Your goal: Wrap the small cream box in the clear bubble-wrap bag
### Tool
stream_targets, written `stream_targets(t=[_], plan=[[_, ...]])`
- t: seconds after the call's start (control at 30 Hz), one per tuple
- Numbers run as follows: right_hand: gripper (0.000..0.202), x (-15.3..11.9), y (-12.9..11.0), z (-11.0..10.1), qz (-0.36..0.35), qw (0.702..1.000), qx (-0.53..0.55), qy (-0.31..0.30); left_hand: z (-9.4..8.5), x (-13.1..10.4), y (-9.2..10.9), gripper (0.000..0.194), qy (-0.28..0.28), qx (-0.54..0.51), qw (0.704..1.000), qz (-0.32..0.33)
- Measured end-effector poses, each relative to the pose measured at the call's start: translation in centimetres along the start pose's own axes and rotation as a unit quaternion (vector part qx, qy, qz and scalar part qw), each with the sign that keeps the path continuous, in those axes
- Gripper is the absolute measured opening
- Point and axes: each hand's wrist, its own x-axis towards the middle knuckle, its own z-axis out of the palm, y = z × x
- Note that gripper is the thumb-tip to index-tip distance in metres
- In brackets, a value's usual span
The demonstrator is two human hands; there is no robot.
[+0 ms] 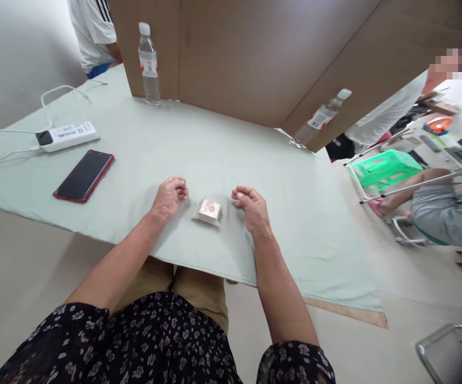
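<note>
A small packet in clear wrapping (209, 211), pale with a reddish print on top, lies on the green-covered table (215, 149) between my hands. To its left rests my left hand (170, 196), fingers curled and touching no object that I can see. My right hand (251, 207) is on the other side of the packet, with its fingers bent loosely and the thumb close to them. A gap separates each hand from the packet. Nothing shows in either hand.
A phone in a red case (84, 176) and a white power strip (69, 136) with cables lie at the left. Water bottles (149, 66) stand at a cardboard partition (231, 53). Other people are behind it and at the right, near a green stool (386, 168).
</note>
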Motion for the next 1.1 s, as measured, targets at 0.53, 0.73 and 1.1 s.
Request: stream_targets(t=[0.53, 0.73, 1.1], plan=[[0.035, -1.5, -1.0, 0.8, -0.067, 0.986, -0.135, -0.076, 0.6, -1.3, -0.3, 0.015, -0.06, 0.168, 0.984, 0.027], [0.024, -0.2, -0.6, 0.9, -0.071, 0.982, -0.162, -0.069, 0.7, -2.1, -0.4, 0.015, -0.128, 0.273, 0.952, 0.058], [0.043, 3.6, -0.2, 4.8, -0.067, 0.982, -0.149, -0.099, 0.2, -1.5, -1.0, 0.021, -0.166, 0.365, 0.914, 0.053]])
